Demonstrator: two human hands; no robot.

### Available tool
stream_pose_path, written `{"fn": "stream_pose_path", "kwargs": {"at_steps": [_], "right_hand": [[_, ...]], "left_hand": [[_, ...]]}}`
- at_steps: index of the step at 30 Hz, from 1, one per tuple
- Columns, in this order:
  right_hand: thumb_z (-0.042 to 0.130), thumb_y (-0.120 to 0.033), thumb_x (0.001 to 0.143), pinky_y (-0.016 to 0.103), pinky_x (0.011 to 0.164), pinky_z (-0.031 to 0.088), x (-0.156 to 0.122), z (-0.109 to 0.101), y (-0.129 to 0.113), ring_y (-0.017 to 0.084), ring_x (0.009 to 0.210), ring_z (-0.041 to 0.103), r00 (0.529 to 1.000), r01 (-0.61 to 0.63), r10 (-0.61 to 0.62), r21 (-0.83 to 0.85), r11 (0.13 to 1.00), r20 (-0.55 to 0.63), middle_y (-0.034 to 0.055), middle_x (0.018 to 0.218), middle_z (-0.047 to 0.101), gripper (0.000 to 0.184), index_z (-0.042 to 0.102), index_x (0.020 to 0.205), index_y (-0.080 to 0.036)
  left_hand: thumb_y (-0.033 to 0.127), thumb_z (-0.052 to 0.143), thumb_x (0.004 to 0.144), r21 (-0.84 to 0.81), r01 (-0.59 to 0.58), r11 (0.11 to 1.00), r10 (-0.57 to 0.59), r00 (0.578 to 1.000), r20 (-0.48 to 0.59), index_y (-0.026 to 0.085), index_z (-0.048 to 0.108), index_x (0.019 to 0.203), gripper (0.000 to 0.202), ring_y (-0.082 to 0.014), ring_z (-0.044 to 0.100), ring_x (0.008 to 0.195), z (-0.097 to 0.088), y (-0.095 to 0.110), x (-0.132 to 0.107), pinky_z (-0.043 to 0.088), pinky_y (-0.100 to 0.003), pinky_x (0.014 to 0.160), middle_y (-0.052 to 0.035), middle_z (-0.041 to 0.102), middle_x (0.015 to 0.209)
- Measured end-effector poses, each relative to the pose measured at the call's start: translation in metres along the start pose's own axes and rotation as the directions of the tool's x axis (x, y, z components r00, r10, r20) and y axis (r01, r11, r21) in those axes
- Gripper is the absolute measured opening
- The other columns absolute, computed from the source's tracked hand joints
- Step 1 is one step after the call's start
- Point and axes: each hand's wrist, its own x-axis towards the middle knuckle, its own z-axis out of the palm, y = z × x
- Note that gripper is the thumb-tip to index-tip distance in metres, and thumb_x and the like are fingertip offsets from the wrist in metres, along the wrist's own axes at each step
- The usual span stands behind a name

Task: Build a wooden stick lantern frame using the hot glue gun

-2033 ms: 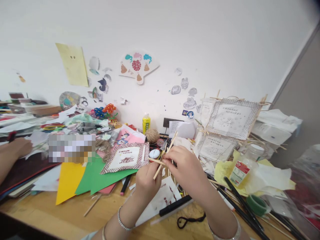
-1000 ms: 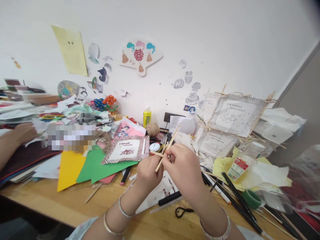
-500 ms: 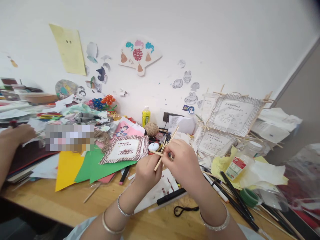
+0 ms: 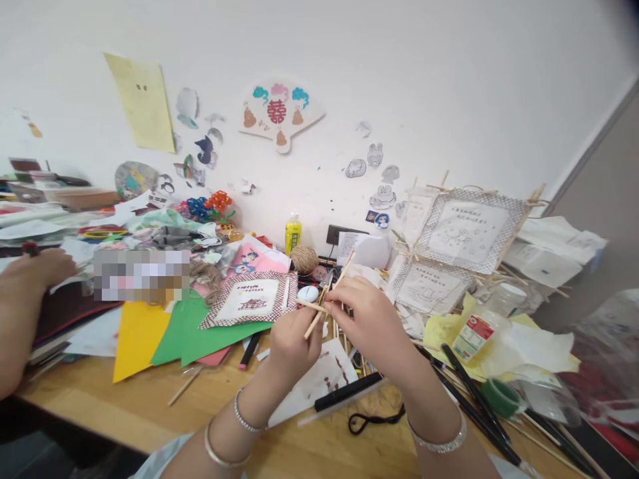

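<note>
Thin wooden sticks (image 4: 314, 323) cross one another above the desk. My left hand (image 4: 295, 340) is closed around them near the crossing, its thumb and forefinger pressed on the wood. From the right, my right hand (image 4: 370, 322) meets the same crossing with thumb and fingertips pinched on a stick that slants up and away. Whether a thread binds the crossing is too small to tell. Beneath the hands lie a sheet of white paper (image 4: 302, 396) with dark red marks and a black marker (image 4: 347, 391). A picture panel with a checked border (image 4: 249, 299) rests just left of the hands.
Another person's hand (image 4: 47, 267) is at the far left. Behind stand a yellow-green bottle (image 4: 293, 234) and a twine ball (image 4: 303, 260). Stick-framed drawings (image 4: 472, 226) lean at the right, near a clear bottle (image 4: 476, 332), green tape (image 4: 500, 397) and black pens (image 4: 474, 392).
My right hand has shifted slightly right and its fingers have straightened a little along the sticks. My left hand stays nearly in place, still holding them.
</note>
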Motion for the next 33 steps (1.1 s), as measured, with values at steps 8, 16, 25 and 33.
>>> {"fn": "stream_pose_path", "kwargs": {"at_steps": [8,16,25,33], "right_hand": [[0.051,-0.013,0.083,0.027,0.068,0.037,-0.002,0.008,-0.006,0.016,0.075,0.051,0.995,0.0,-0.012,-0.118,0.993,-0.1,0.0022,0.073,0.058,0.017,0.06,0.07,-0.017],[0.049,-0.008,0.078,0.027,0.064,0.035,0.001,0.012,-0.007,0.015,0.071,0.049,0.988,-0.009,-0.011,-0.131,0.991,-0.152,0.0015,0.07,0.056,0.017,0.054,0.064,-0.018],[0.048,-0.009,0.08,0.028,0.066,0.037,0.003,0.008,-0.002,0.017,0.075,0.047,0.993,0.072,-0.09,-0.216,0.974,-0.072,0.0031,0.074,0.056,0.015,0.054,0.069,-0.018],[0.048,-0.007,0.076,0.029,0.066,0.036,0.003,0.008,0.001,0.018,0.076,0.045,0.991,0.102,-0.12,-0.238,0.966,-0.06,0.003,0.074,0.056,0.015,0.053,0.068,-0.019]], "left_hand": [[0.015,0.041,0.086,0.023,-0.029,0.999,0.03,0.999,-0.016,0.015,0.055,0.077,0.017,-0.014,0.053,0.046,-0.001,0.0,0.002,0.032,-0.024,0.044,-0.0025,0.057,0.053],[0.013,0.042,0.085,0.041,-0.035,0.999,0.036,0.999,-0.02,0.015,0.055,0.077,0.015,-0.0141,0.051,0.046,0.0,0.001,0.002,0.033,-0.024,0.045,-0.002,0.055,0.052],[0.014,0.04,0.086,0.036,-0.033,0.999,0.034,0.999,-0.022,0.016,0.055,0.078,0.017,-0.0135,0.051,0.046,-0.001,0.001,0.003,0.033,-0.024,0.045,-0.002,0.056,0.053],[0.014,0.04,0.086,0.03,-0.034,0.999,0.034,0.999,-0.016,0.016,0.055,0.079,0.017,-0.0137,0.051,0.046,-0.001,0.001,0.002,0.032,-0.024,0.044,-0.0019,0.055,0.052]]}}
